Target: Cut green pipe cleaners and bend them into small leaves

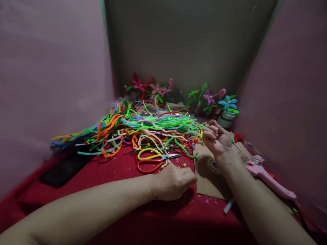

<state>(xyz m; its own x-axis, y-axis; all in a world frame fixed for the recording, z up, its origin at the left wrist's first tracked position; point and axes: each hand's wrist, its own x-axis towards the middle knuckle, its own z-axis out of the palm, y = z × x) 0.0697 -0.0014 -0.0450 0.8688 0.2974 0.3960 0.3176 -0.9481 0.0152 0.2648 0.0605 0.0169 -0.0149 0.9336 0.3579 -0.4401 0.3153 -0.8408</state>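
Observation:
My left hand [174,182] is closed just above the red cloth, in front of the scissors, and its curled fingers hide whatever may be in them. Raised over the cardboard sheet [204,177], my right hand [217,139] has its fingers curled in; I cannot make out anything between them. The scissors [165,157], with one yellow and one red handle loop, lie behind my left hand, blades pointing right. Partly covered by my right wrist is a pale yellow ring-shaped spool [212,166] on the cardboard. A heap of colourful pipe cleaners [158,123] spreads behind both hands.
Pipe-cleaner flowers stand at the back, including a blue flower [227,102] in a white jar [226,119]. A black phone [65,168] lies at left. On the right are a pink glue gun [272,180] and a translucent stick [229,205]. Pinkish panels flank the red cloth [112,194].

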